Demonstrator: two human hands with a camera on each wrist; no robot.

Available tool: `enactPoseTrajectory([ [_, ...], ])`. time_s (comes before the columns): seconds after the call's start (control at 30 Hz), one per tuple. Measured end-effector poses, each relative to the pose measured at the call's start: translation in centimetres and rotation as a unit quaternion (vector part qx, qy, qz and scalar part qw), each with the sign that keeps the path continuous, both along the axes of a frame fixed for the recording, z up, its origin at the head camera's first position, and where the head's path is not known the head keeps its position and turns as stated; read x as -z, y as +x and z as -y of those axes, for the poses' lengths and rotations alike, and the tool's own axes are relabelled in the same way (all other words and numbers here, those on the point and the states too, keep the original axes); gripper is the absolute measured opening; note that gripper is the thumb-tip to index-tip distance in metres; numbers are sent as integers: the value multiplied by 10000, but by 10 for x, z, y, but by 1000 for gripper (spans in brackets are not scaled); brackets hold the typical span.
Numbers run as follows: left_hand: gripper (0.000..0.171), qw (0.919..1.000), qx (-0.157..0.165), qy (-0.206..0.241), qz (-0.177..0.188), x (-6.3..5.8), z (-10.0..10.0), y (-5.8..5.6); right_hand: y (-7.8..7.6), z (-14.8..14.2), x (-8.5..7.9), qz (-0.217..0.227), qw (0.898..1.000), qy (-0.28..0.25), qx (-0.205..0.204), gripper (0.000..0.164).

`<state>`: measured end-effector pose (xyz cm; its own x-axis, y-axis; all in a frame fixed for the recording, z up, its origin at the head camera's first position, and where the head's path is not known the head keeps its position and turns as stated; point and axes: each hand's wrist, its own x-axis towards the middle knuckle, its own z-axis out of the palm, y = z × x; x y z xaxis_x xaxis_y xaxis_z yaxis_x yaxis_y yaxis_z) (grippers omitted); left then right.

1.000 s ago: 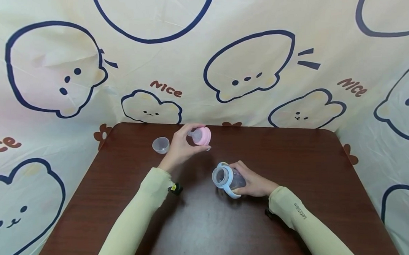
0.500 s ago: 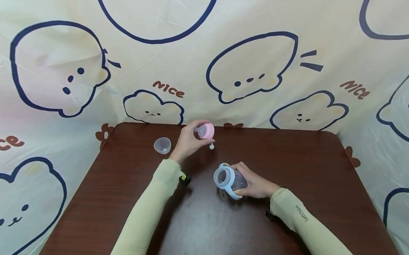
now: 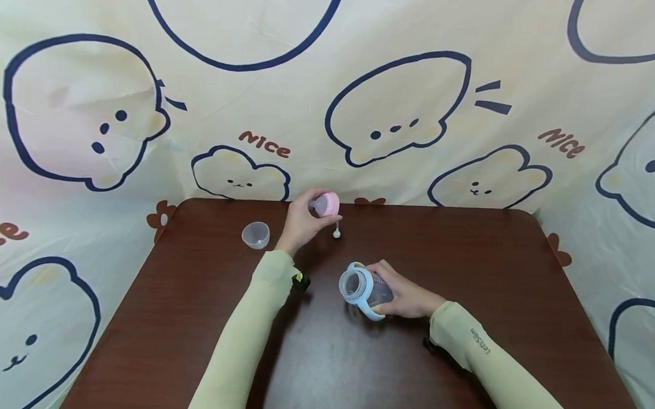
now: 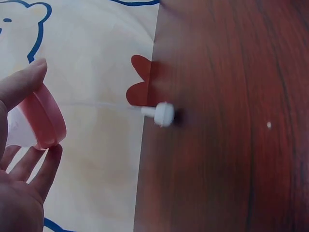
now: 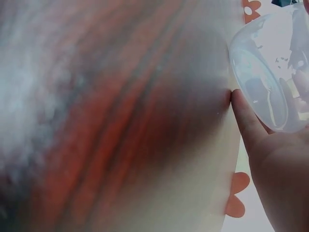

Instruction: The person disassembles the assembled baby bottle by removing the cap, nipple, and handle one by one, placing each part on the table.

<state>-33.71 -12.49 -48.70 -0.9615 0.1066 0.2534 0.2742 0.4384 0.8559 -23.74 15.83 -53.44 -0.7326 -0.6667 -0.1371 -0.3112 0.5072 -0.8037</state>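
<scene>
My left hand [image 3: 300,226] grips the pink collar [image 3: 333,204] of a baby bottle's nipple top between thumb and fingers, tipped sideways with its clear nipple pointing left. From the collar hangs a thin straw with a white weighted end [image 4: 164,114], low over the far part of the table in the left wrist view. My right hand [image 3: 410,293] holds the clear baby bottle [image 3: 380,289] by its body, tilted with its uncovered mouth towards the left. Light-blue handles [image 3: 368,291] ring its neck. In the right wrist view, the bottle's clear base [image 5: 263,87] shows beside the hand.
A clear bowl-shaped cap [image 3: 255,235] rests on the brown wooden table [image 3: 200,307], left of my left hand. A cream cloth [image 3: 301,96] printed with cartoon bears hangs behind the table's back edge and along its sides.
My left hand has moved right and slightly away with the nipple top; the straw's white end now hangs in view below the collar. The right hand and bottle have stayed nearly still.
</scene>
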Motion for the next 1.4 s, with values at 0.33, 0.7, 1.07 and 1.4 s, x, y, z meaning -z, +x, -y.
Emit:
enactPoseTrajectory([
  [0.33,64,9999,-103,-7,100,12,-8,-6,2,-2,5,-63,10000,-37,-6,76],
  [0.7,60,9985,-520,-119,95,19,13,-13,-2,0,0,-73,9999,-67,-46,75],
  [1.07,61,9936,-888,-417,555,32,21,-8,1,-1,4,-126,9999,-89,-70,74],
  [1.4,66,9900,-837,-906,688,35,23,-11,-1,-2,4,-156,9998,-105,-70,74],
])
